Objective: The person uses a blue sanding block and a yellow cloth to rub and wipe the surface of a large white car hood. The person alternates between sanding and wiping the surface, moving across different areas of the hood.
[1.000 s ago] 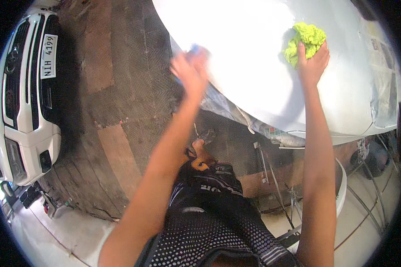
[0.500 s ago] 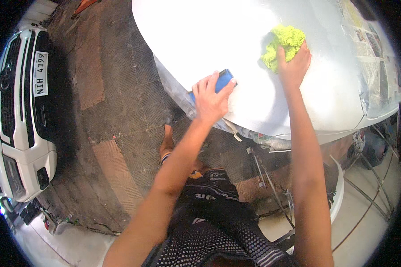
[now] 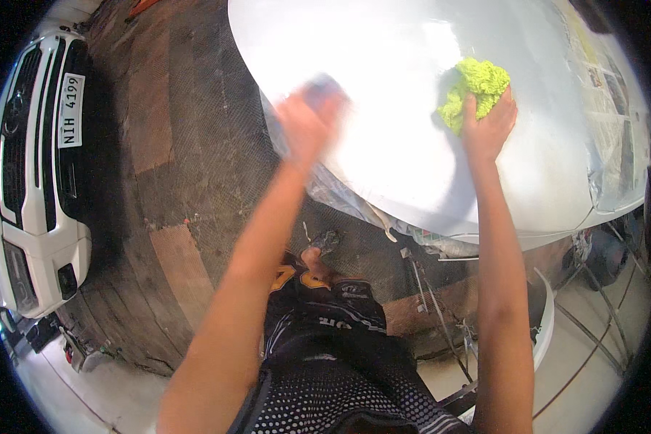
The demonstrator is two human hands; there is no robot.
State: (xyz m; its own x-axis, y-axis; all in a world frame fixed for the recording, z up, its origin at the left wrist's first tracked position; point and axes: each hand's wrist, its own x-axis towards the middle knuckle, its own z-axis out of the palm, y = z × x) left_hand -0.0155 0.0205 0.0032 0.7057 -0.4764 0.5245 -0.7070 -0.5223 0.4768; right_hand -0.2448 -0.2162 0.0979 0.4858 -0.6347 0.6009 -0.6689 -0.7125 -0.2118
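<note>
A broad, curved white car panel (image 3: 401, 155) spreads out in front of me. My left hand (image 3: 305, 124), smeared by motion, is over the panel's left edge with its fingers round a blue sanding block (image 3: 324, 90). Blur hides how the block meets the surface. Farther right, my right hand (image 3: 490, 132) grips a bunched yellow-green microfiber cloth (image 3: 479, 81) against the white paint, thumb on the near side and fingers along its right.
Newspaper and plastic masking (image 3: 618, 137) cover the panel's right side, with more plastic sheeting (image 3: 340, 194) under its near edge. A parked white vehicle (image 3: 72, 246) stands at far left beyond dark matting (image 3: 195, 130). Metal stand legs (image 3: 593, 325) are at lower right.
My left hand has swept left and slightly away along the panel with the sanding block. The cloth and my right hand sit slightly lower and farther right in view, as the whole panel has shifted.
</note>
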